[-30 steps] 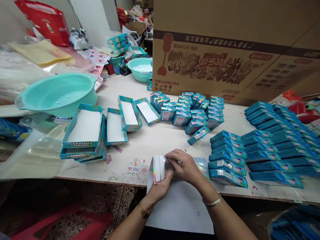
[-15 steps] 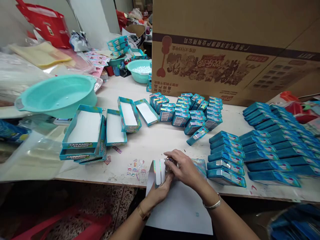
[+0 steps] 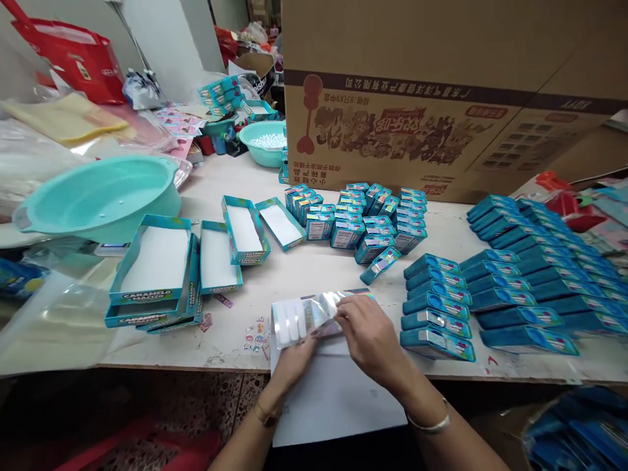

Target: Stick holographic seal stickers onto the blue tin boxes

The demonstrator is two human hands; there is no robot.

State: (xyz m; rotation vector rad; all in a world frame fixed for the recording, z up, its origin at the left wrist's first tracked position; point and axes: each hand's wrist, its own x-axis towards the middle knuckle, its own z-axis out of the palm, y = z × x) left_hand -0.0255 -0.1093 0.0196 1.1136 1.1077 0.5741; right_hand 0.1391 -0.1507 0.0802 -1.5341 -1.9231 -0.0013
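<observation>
My left hand [image 3: 297, 358] grips the lower edge of a shiny, holographic sticker sheet [image 3: 293, 322] that has white strips at its left end. Held fairly flat, the sheet lies over a large white paper [image 3: 338, 402] that hangs past the table's front edge. With fingers pinched together, my right hand [image 3: 367, 330] is at the sheet's raised, glossy right part; its fingertips partly hide what they grip there. Small printed character stickers [image 3: 256, 341] are on the table to the left. A single small blue box [image 3: 381, 264] leans just beyond my right hand.
Rows of blue boxes [image 3: 436, 304] stand on the right, with more at the back middle. Open trays with white liners [image 3: 154, 261] are stacked left, near a turquoise basin [image 3: 98, 193]. A large carton [image 3: 441, 52] closes off the back. Another carton of blue packs [image 3: 579, 432] sits lower right.
The sticker sheet has gone from upright and folded to spread nearly flat. My right hand has moved right and down along it. The view has shifted slightly.
</observation>
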